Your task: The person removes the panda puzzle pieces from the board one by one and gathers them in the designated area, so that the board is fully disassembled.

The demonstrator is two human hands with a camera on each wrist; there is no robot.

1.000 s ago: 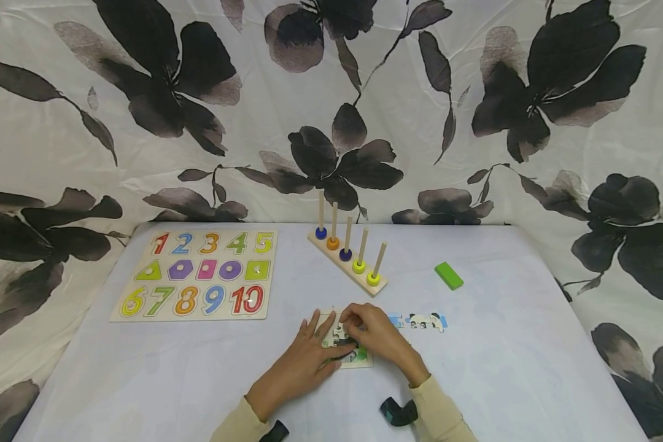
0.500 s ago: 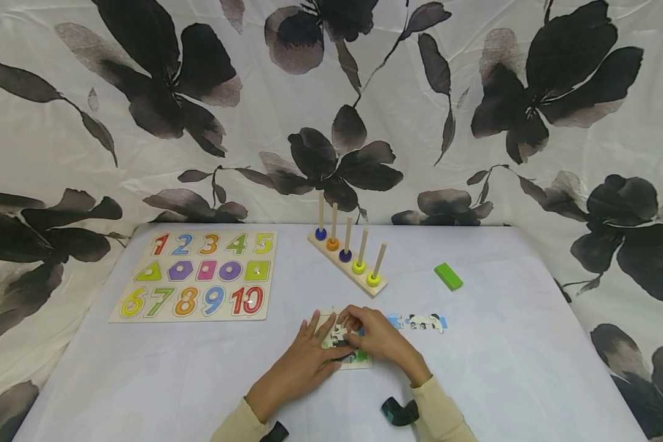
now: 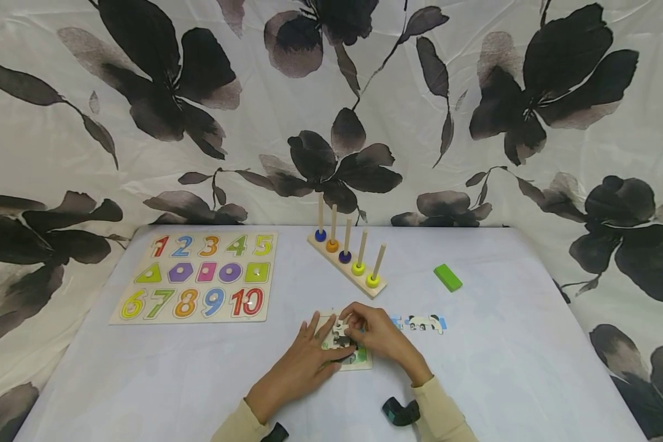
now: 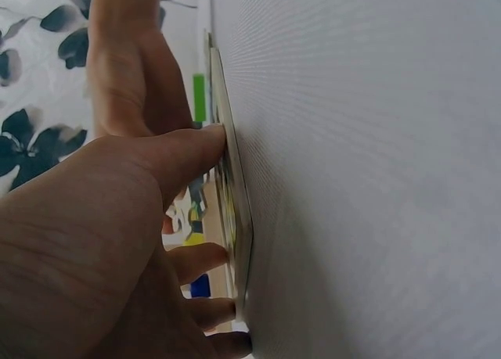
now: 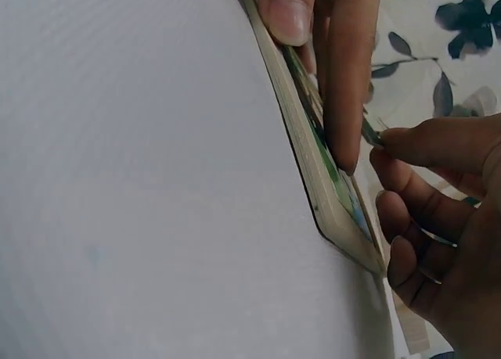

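Note:
A small wooden puzzle board [image 3: 364, 364] with a panda picture lies flat on the table under both hands. My left hand [image 3: 297, 363] rests on it, fingers spread and fairly straight, with the thumb [image 4: 205, 144] across its near part in the left wrist view. My right hand [image 3: 380, 334] is over its right side. Between thumb and forefinger it pinches a thin puzzle piece [image 5: 372, 132], which stands tilted above the board in the right wrist view. My fingers hide much of the picture. Right of my right hand lie panda puzzle pieces [image 3: 426, 323].
A number-and-shape board [image 3: 193, 277] lies at the left. Behind my hands stands a peg stand [image 3: 347, 264] with coloured rings. A green block [image 3: 448, 277] lies at the right, and the floral cloth [image 3: 331, 80] hangs beyond the table's far edge.
My right fingers shift slightly over the board, and more of the black-and-white picture shows between the hands. My left hand stays in place.

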